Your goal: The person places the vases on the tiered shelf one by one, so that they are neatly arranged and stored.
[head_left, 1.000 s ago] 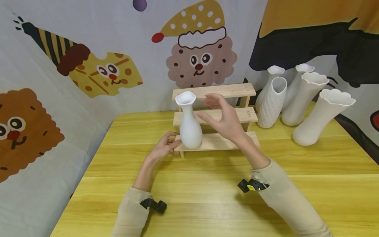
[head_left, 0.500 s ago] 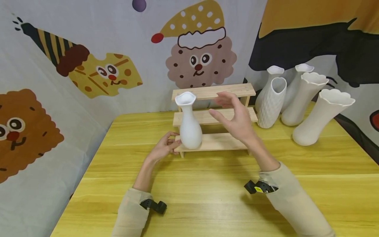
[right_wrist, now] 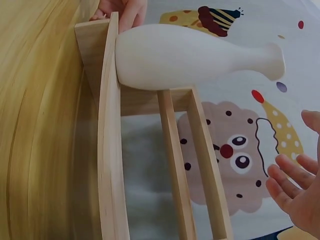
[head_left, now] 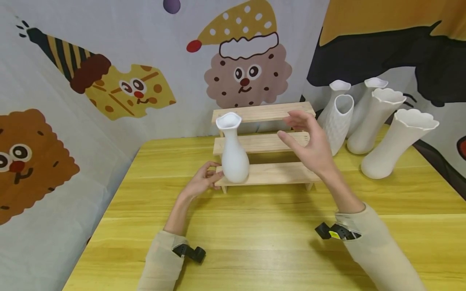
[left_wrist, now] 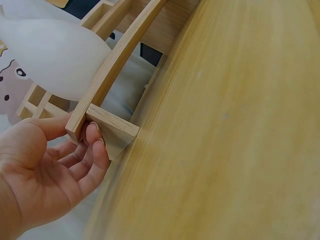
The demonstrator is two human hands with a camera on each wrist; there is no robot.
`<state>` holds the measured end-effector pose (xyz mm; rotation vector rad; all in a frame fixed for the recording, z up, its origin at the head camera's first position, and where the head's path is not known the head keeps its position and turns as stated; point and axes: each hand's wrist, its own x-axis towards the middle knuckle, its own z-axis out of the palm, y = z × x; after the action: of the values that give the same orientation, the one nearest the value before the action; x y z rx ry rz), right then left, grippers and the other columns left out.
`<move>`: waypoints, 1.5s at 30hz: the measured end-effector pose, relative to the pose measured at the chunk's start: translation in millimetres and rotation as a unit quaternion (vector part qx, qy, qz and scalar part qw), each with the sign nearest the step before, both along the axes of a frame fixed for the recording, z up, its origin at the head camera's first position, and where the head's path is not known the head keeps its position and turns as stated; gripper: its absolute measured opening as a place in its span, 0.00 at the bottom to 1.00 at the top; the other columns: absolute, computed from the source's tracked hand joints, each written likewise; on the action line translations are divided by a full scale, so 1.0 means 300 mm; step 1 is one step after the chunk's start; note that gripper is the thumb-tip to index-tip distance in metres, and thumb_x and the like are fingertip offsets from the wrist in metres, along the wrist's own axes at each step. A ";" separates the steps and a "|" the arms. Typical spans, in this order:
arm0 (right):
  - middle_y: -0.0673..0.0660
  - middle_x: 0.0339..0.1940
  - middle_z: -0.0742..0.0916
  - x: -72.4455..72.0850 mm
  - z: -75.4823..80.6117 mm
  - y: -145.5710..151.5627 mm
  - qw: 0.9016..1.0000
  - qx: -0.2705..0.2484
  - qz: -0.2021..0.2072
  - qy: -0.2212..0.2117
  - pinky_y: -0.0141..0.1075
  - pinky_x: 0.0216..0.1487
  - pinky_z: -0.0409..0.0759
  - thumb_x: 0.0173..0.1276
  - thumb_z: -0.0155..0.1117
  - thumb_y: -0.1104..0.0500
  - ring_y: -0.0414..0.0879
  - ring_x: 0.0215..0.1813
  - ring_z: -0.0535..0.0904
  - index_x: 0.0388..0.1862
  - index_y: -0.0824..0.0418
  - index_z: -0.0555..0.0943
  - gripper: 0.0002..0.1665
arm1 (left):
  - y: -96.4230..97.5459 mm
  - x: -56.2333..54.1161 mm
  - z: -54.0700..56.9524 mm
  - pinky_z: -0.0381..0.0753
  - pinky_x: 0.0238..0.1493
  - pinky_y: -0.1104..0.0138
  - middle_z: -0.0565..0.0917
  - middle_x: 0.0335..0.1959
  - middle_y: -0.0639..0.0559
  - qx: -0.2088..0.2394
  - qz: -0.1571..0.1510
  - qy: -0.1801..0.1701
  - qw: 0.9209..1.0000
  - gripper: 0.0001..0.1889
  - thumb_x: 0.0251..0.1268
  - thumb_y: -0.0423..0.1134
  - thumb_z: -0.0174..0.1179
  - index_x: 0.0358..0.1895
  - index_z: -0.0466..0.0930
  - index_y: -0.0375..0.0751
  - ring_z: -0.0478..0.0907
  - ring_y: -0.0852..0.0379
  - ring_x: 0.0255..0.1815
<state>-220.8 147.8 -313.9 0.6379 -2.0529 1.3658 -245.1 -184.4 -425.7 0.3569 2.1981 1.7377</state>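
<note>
A white vase with a wavy rim stands upright at the left end of the lowest step of a three-tier wooden stand. My left hand grips the left end of that step; in the left wrist view its thumb lies on top of the board and its fingers curl underneath. Above the stand's right side hovers my right hand, holding nothing, fingers apart and gently bent. The right wrist view shows the same hand well away from the vase.
Several white vases stand at the table's right, among them a textured one just beyond my right hand and a scalloped one nearer the front. A cartoon-printed cloth hangs behind the yellow wooden table.
My right hand has moved to the right, away from the white vase on the stand. The left hand, that vase and the stand have stayed in place.
</note>
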 end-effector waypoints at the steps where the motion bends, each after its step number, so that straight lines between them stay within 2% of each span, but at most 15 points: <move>1: 0.60 0.53 0.85 0.004 0.002 0.007 1.000 0.000 -0.002 0.002 0.32 0.59 0.75 0.64 0.72 0.69 0.49 0.56 0.79 0.64 0.67 0.74 0.30 | 0.000 0.000 0.000 0.88 0.46 0.54 0.78 0.54 0.30 0.000 0.000 -0.001 1.000 0.25 0.77 0.37 0.58 0.69 0.61 0.31 0.82 0.51 0.41; 4: 0.59 0.54 0.85 0.016 0.009 0.027 1.000 -0.001 -0.006 0.005 0.33 0.60 0.75 0.64 0.71 0.70 0.47 0.56 0.79 0.64 0.67 0.73 0.30 | 0.001 0.000 -0.002 0.88 0.46 0.54 0.78 0.54 0.30 -0.001 0.000 -0.001 1.000 0.26 0.77 0.38 0.58 0.69 0.61 0.31 0.82 0.51 0.40; 11: 0.58 0.54 0.85 0.033 0.031 0.092 0.999 -0.010 -0.027 0.018 0.32 0.61 0.74 0.62 0.72 0.71 0.43 0.54 0.79 0.64 0.69 0.74 0.31 | 0.005 -0.001 0.000 0.88 0.44 0.56 0.79 0.54 0.29 0.002 -0.001 0.002 1.000 0.25 0.78 0.37 0.57 0.69 0.62 0.31 0.75 0.55 0.30; 17: 0.59 0.55 0.85 0.036 0.036 0.155 0.998 -0.001 -0.055 0.026 0.31 0.62 0.73 0.62 0.71 0.72 0.41 0.55 0.78 0.64 0.70 0.74 0.31 | 0.003 0.000 0.000 0.88 0.44 0.56 0.79 0.54 0.30 0.005 -0.005 0.003 1.000 0.25 0.78 0.37 0.57 0.69 0.61 0.30 0.81 0.53 0.36; 23: 0.53 0.54 0.84 0.037 0.038 0.211 0.997 -0.008 -0.073 0.023 0.30 0.61 0.72 0.64 0.70 0.72 0.41 0.55 0.77 0.64 0.71 0.72 0.30 | 0.002 0.001 -0.004 0.88 0.45 0.56 0.79 0.53 0.31 0.006 -0.007 0.002 1.000 0.25 0.78 0.38 0.57 0.69 0.61 0.31 0.75 0.56 0.30; 29: 0.50 0.55 0.85 0.051 0.046 0.268 0.994 -0.008 -0.107 0.022 0.28 0.62 0.72 0.66 0.71 0.66 0.37 0.56 0.77 0.66 0.62 0.74 0.30 | 0.003 0.002 -0.006 0.88 0.44 0.57 0.80 0.50 0.33 0.007 -0.006 0.003 1.000 0.25 0.78 0.37 0.57 0.69 0.61 0.31 0.71 0.57 0.28; 32: 0.49 0.56 0.84 0.064 0.058 0.294 0.991 0.005 -0.132 0.013 0.27 0.62 0.71 0.67 0.71 0.63 0.35 0.57 0.76 0.67 0.58 0.74 0.30 | 0.003 0.003 -0.006 0.88 0.44 0.57 0.80 0.50 0.33 0.009 -0.005 0.002 1.000 0.25 0.78 0.37 0.57 0.69 0.61 0.30 0.73 0.57 0.29; 40: 0.39 0.55 0.83 0.074 0.081 0.375 0.985 -0.008 -0.172 0.021 0.26 0.64 0.71 0.66 0.71 0.63 0.32 0.56 0.76 0.67 0.57 0.74 0.30 | 0.000 0.002 -0.003 0.88 0.43 0.58 0.80 0.51 0.32 0.007 -0.004 0.002 1.000 0.25 0.78 0.37 0.57 0.69 0.61 0.30 0.71 0.58 0.26; 45: 0.39 0.56 0.83 0.086 0.090 0.420 0.978 -0.004 -0.208 0.010 0.25 0.65 0.69 0.67 0.71 0.62 0.30 0.56 0.75 0.68 0.55 0.74 0.31 | 0.001 0.003 -0.001 0.88 0.44 0.57 0.79 0.53 0.31 0.009 -0.004 0.000 1.000 0.25 0.77 0.37 0.57 0.69 0.61 0.31 0.75 0.56 0.31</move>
<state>-194.9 273.9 -286.8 0.1971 -2.0181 1.1157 -244.3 -184.0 -425.9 0.3696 2.1811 1.7537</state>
